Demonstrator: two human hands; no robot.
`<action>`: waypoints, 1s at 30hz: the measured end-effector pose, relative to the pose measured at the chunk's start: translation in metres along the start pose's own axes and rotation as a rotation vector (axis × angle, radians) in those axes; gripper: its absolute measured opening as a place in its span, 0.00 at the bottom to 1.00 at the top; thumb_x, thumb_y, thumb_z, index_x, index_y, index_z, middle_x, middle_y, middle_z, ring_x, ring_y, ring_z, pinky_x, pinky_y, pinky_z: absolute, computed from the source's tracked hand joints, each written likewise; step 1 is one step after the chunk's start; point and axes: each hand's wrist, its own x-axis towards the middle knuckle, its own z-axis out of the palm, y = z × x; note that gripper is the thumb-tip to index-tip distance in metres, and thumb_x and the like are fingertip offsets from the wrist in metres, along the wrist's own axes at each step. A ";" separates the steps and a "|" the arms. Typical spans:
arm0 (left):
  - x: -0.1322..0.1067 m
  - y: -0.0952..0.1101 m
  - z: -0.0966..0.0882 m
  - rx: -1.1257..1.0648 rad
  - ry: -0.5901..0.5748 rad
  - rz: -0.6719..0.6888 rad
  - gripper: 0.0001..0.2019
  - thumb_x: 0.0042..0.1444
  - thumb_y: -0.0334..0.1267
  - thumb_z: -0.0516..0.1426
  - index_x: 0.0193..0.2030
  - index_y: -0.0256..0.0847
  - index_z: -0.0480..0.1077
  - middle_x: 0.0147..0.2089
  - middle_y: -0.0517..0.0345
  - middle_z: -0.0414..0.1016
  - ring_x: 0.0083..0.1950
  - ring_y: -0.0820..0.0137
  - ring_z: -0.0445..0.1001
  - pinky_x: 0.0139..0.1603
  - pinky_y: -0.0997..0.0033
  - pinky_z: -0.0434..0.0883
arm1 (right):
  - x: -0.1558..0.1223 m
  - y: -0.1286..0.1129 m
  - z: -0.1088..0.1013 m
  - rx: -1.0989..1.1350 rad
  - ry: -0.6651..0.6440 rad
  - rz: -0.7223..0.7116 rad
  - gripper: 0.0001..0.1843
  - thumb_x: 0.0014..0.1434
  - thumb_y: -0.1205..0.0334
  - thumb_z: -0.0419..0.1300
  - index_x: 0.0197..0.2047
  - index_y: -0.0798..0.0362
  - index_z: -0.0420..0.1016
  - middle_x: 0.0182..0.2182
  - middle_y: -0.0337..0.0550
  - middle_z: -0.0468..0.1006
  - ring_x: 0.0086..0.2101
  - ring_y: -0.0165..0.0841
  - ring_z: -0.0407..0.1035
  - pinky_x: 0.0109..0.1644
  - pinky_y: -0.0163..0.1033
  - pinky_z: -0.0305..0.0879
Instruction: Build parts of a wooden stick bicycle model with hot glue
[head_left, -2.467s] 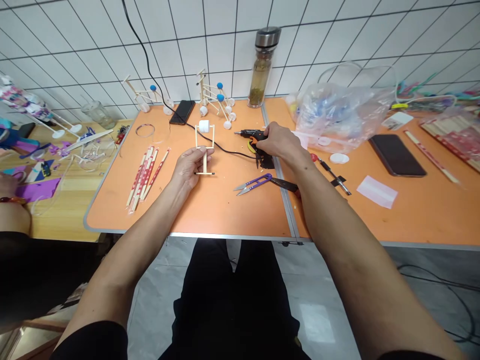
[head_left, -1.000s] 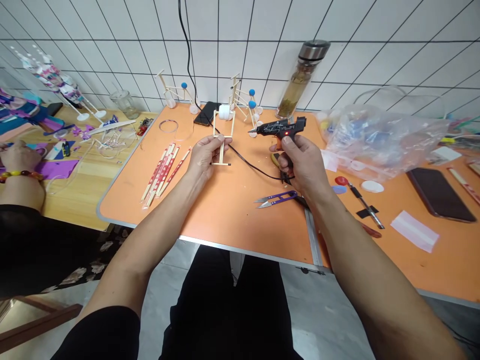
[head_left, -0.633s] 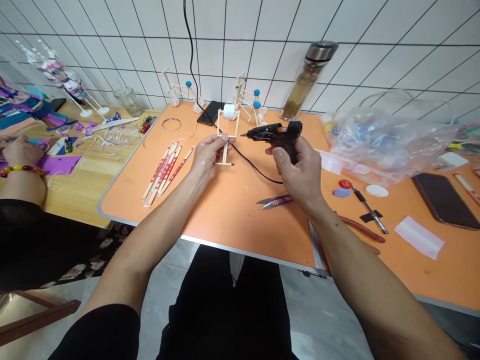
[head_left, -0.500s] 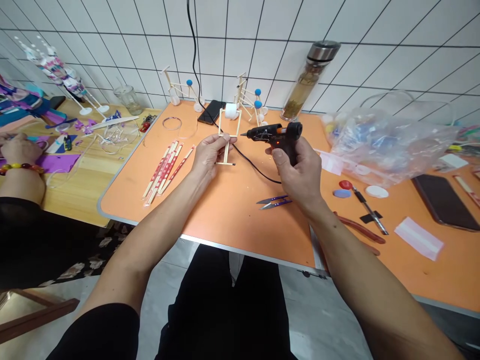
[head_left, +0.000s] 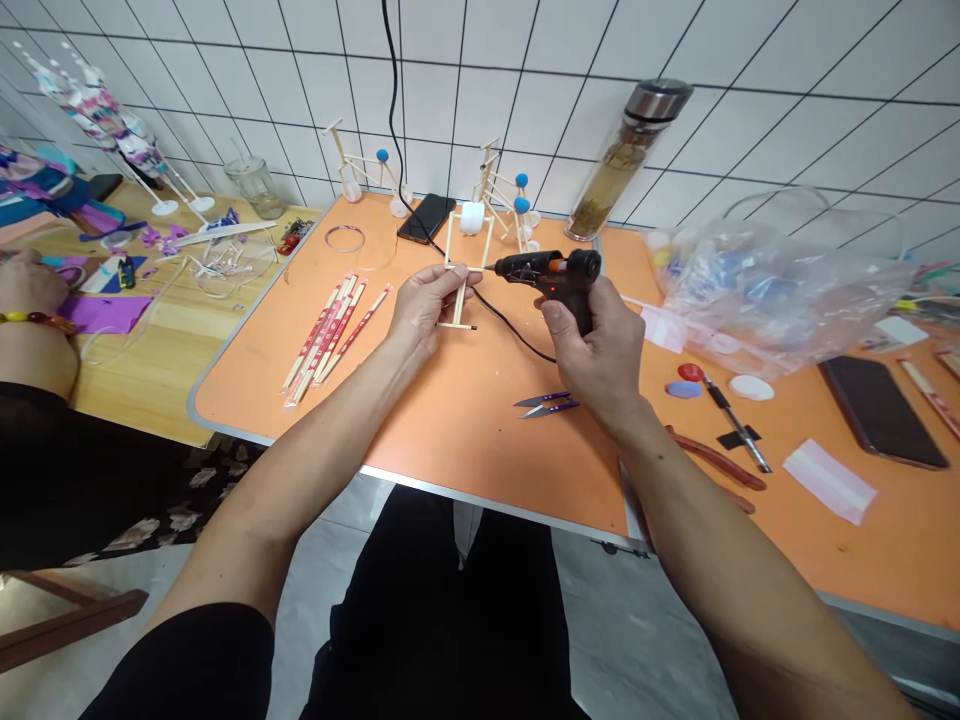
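Observation:
My left hand [head_left: 424, 305] pinches a small frame of wooden sticks [head_left: 460, 305] above the orange table. A white roller [head_left: 472, 217] sits between the two prongs at the frame's far end. In my right hand [head_left: 596, 345] is a black hot glue gun [head_left: 551, 272] with a small red light on. Its nozzle points left and reaches the frame's cross stick beside my left fingertips; whether they touch I cannot tell. Behind the frame stand two stick models with blue balls, a left one [head_left: 367, 165] and a right one [head_left: 506, 190].
Wrapped chopsticks [head_left: 326, 340] lie left, thread snips [head_left: 547, 404] in front. Rightward are pliers [head_left: 716, 460], a pen [head_left: 739, 425], a phone [head_left: 885, 410] and a plastic bag [head_left: 787, 280]. A tall bottle [head_left: 622, 165] stands by the wall. Another person's hand [head_left: 30, 290] rests at far left.
The glue gun's nozzle and the stick frame have come closer together, and the gap between them has nearly closed. The whole view has shifted slightly.

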 end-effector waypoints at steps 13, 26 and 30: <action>-0.002 0.002 0.002 -0.021 0.002 -0.018 0.08 0.64 0.36 0.73 0.39 0.40 0.80 0.44 0.51 0.91 0.48 0.64 0.91 0.52 0.69 0.84 | 0.000 0.001 0.002 -0.034 0.014 -0.056 0.16 0.73 0.42 0.66 0.54 0.43 0.80 0.43 0.47 0.85 0.45 0.48 0.80 0.53 0.54 0.77; -0.005 0.004 0.003 -0.024 0.007 -0.027 0.07 0.65 0.35 0.73 0.39 0.40 0.80 0.45 0.51 0.91 0.52 0.64 0.91 0.55 0.69 0.84 | 0.000 0.002 0.001 -0.055 0.019 -0.056 0.14 0.73 0.42 0.66 0.50 0.42 0.80 0.39 0.46 0.81 0.43 0.48 0.77 0.52 0.54 0.76; -0.005 0.004 0.004 -0.023 0.004 -0.013 0.06 0.66 0.34 0.71 0.38 0.40 0.80 0.44 0.52 0.91 0.52 0.64 0.90 0.54 0.69 0.84 | 0.000 0.001 0.001 -0.109 0.026 -0.085 0.15 0.74 0.41 0.64 0.50 0.42 0.80 0.36 0.44 0.79 0.40 0.47 0.76 0.51 0.54 0.76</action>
